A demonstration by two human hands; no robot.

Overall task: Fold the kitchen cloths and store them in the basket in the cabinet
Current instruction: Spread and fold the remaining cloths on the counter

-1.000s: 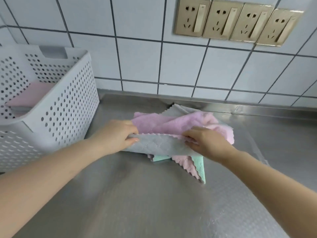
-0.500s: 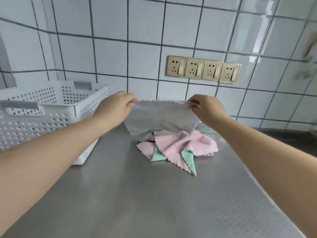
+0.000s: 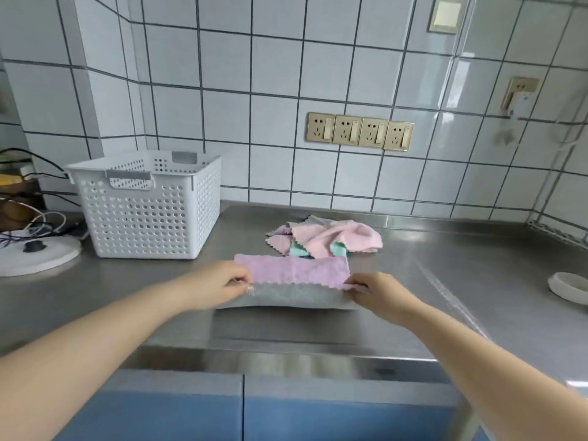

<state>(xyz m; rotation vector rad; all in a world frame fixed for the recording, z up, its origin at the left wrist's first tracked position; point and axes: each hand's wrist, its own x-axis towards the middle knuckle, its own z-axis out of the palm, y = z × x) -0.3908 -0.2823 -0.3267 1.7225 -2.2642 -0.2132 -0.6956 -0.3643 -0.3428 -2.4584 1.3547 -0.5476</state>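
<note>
A cloth (image 3: 294,273), lilac on one face and grey on the other, lies on the steel counter near its front edge. The near edge is lifted, showing the grey side. My left hand (image 3: 219,283) pinches its left corner and my right hand (image 3: 378,292) pinches its right corner. Behind it sits a loose pile of cloths (image 3: 327,238) in pink, teal and grey. A white perforated basket (image 3: 149,205) stands on the counter at the left; its inside is hidden from here.
A white round appliance base with cables (image 3: 35,253) sits left of the basket. A small white dish (image 3: 569,288) is at the right. Gold wall sockets (image 3: 359,131) are on the tiled wall. Blue cabinet doors (image 3: 245,409) are below the counter edge.
The cloth was held up in the air by its top corners above the pile; now it is down on the counter nearer to me, lilac face up. The view has pulled back.
</note>
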